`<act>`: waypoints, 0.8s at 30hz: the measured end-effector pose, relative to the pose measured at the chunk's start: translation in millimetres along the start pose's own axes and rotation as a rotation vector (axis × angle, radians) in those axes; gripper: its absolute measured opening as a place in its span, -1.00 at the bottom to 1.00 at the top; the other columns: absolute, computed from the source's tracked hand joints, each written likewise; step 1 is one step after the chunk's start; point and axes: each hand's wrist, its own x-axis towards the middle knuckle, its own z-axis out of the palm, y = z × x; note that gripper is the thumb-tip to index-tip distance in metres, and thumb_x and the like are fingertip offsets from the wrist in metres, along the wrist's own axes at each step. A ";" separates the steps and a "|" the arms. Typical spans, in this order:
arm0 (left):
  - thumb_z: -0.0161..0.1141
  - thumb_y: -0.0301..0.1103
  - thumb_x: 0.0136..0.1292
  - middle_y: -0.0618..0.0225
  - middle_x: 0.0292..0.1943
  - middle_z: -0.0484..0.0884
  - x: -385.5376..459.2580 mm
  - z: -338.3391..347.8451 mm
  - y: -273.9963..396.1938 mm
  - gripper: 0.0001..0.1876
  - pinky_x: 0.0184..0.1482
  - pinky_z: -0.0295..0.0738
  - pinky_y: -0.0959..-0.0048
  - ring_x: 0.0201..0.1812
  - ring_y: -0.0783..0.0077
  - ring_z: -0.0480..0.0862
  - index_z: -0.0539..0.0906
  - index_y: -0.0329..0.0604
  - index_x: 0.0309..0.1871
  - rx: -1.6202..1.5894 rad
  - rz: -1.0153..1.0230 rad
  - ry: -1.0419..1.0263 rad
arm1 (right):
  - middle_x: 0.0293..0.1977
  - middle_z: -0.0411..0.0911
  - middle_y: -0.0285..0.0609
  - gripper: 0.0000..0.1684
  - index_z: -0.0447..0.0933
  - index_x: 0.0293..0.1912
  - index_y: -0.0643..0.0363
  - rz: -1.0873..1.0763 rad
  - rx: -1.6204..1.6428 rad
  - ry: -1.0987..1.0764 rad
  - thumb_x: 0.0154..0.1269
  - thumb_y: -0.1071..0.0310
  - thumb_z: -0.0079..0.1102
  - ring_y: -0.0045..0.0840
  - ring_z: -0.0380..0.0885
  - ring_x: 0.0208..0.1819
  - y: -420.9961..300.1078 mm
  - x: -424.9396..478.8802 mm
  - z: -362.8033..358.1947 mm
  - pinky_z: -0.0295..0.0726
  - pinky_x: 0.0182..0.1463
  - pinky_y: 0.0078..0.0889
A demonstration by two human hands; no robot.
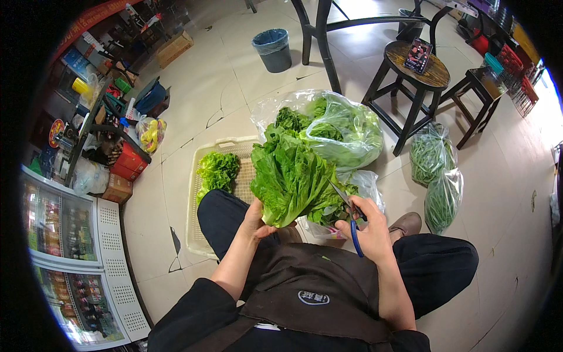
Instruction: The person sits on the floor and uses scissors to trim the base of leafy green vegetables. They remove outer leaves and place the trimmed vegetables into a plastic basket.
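My left hand (255,222) grips a large head of green leaf lettuce (290,171) near its base, the leaves pointing away from me. In my right hand (371,224) is a pair of scissors (355,233) with blue handles, its blades pointing toward the lettuce. Beneath them, loose leaves (327,211) lie in a plastic bag (371,187) between my feet. Just beyond stands a big clear plastic bag (363,132) full of lettuce. A cream plastic basket (246,174) at my left holds another lettuce (218,171), partly hidden by my knee.
Two clear bags of green beans (433,154) lie on the tiled floor at right. A round wooden stool (391,55) carries a lit phone (418,55). A lined grey bin (273,53) and table legs (323,44) stand ahead. At left is a glass-door drinks fridge (99,259).
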 end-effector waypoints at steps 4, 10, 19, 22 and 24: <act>-0.04 0.17 0.36 -0.05 0.17 0.50 -0.3 -2.6 1.9 -0.32 -0.14 0.62 -0.21 0.08 -0.08 0.60 0.35 -0.26 0.29 -0.003 -0.004 0.012 | -0.44 0.45 -0.25 -0.46 0.54 -0.05 0.32 0.026 -0.004 0.038 -0.04 0.34 0.52 -0.61 0.39 -0.44 -3.5 1.3 -0.4 0.45 -0.32 -0.56; 0.04 0.10 0.35 -0.05 0.13 0.52 0.9 -1.4 8.1 -0.36 -0.16 0.63 -0.18 0.02 -0.07 0.63 0.39 -0.28 0.26 0.007 0.028 0.001 | -0.61 0.34 -0.36 -0.50 0.55 -0.06 0.32 0.223 0.054 -0.070 0.01 0.33 0.51 -0.74 0.27 -0.54 7.4 -9.2 -6.0 0.28 -0.48 -0.64; 0.18 0.00 0.29 0.12 0.10 0.58 -0.9 -7.1 28.2 -0.43 -0.02 0.60 0.03 0.03 0.12 0.64 0.46 -0.23 0.21 0.182 0.060 0.143 | -0.31 0.48 -0.21 -0.43 0.50 0.02 0.26 0.092 0.052 -0.159 0.01 0.29 0.46 -0.57 0.46 -0.30 7.4 -10.9 -8.6 0.50 -0.21 -0.54; 0.10 -0.06 0.38 0.23 0.10 0.59 -4.6 -2.2 33.0 -0.52 0.09 0.56 0.22 0.05 0.27 0.63 0.47 -0.21 0.21 0.272 0.079 0.158 | -0.25 0.48 -0.15 -0.41 0.48 0.02 0.25 -0.001 -0.051 -0.115 -0.01 0.28 0.46 -0.44 0.49 -0.18 -0.9 -5.1 -10.6 0.52 -0.18 -0.45; 0.11 -0.06 0.37 0.23 0.09 0.59 -4.7 -9.4 34.0 -0.52 0.09 0.56 0.22 0.04 0.27 0.63 0.48 -0.20 0.21 0.266 0.088 0.131 | -0.23 0.50 -0.12 -0.41 0.49 0.01 0.25 -0.004 -0.067 -0.115 -0.03 0.28 0.46 -0.38 0.49 -0.15 -7.7 -2.2 -10.9 0.51 -0.14 -0.40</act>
